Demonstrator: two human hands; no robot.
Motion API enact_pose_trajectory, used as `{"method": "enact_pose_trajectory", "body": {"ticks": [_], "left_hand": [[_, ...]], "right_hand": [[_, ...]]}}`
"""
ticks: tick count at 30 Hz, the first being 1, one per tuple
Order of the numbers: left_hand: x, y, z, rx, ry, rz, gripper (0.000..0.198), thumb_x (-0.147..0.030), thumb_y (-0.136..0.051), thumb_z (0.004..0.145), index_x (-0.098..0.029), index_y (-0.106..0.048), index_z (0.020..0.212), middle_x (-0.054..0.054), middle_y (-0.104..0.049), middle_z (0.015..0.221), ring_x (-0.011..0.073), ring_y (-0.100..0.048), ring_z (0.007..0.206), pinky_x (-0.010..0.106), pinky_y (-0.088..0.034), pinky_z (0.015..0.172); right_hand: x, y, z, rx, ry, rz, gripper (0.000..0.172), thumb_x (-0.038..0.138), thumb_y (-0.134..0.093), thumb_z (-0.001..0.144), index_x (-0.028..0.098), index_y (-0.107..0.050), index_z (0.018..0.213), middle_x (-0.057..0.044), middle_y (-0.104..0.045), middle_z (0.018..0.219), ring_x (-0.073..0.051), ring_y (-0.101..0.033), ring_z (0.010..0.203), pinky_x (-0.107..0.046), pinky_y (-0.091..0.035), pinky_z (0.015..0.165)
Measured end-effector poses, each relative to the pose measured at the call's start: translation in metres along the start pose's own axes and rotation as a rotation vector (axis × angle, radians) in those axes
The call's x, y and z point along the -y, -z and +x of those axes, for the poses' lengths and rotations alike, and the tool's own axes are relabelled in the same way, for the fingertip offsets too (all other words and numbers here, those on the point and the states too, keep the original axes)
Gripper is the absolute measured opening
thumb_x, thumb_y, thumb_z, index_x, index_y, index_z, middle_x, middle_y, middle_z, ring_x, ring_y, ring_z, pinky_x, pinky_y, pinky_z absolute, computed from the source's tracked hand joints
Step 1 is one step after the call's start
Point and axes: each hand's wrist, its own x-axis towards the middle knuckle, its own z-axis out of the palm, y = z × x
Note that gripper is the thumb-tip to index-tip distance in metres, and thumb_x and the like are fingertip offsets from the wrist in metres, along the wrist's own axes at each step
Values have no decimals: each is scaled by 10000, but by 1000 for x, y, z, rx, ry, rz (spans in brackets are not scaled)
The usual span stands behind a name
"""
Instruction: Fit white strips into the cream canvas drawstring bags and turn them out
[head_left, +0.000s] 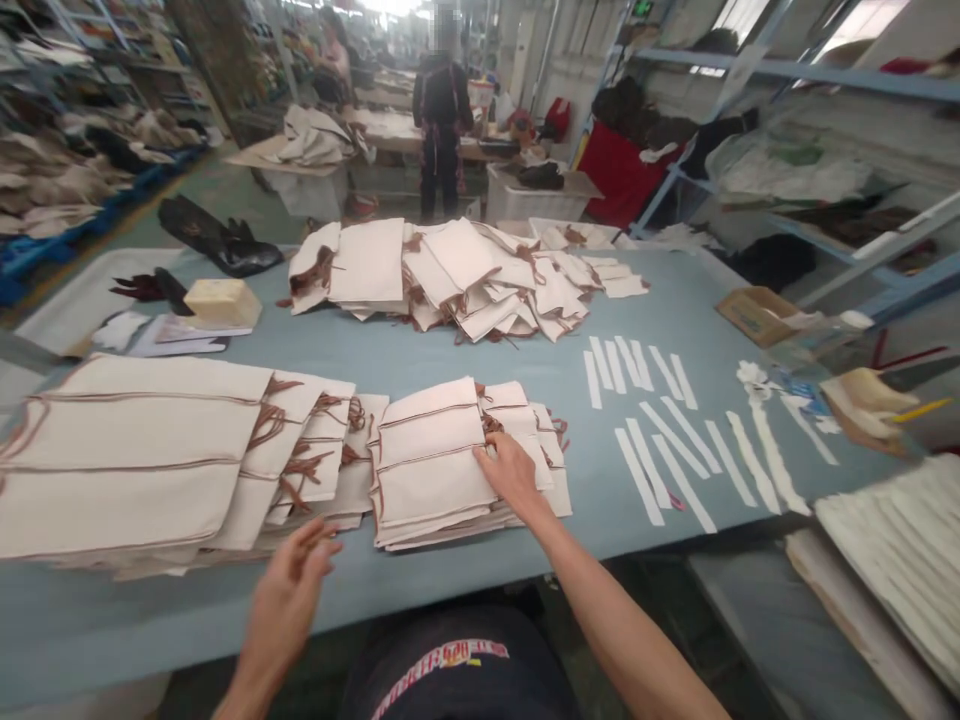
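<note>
A stack of cream cloth pieces (427,430) with brown piping and brown cords lies in front of me on the blue-green table. My right hand (511,472) is at its right side, thumb and fingers closed on the top piece's edge beside the brown cords; the fingertips are partly hidden. My left hand (296,575) hovers by the table's near edge, fingers loosely bent and apart, holding nothing. Just beyond it spreads a larger overlapping stack of cream cloth pieces (142,430), with cords sticking out on its right side.
A loose heap of similar cloth pieces (450,265) lies along the far side. White strips (652,455) are laid out on the right, near a cardboard box (757,315). A yellowish block (221,302) and a black bag (217,235) sit far left. A person (442,120) stands beyond the table.
</note>
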Motion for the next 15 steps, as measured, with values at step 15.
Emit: {"method": "enact_pose_trajectory", "body": {"ticks": [15], "left_hand": [[-21,-65,107,-40,126,-5,324,-369,-692,1025,-155,-679,1269,101,-709,1267,264,-715,1093,475,-624,936]], "right_hand": [[-48,-22,4,-17,38,101,219,364,-552,975,211,-701,1028,-56,-769,1030,-236,-693,931,-307,-455,784]]}}
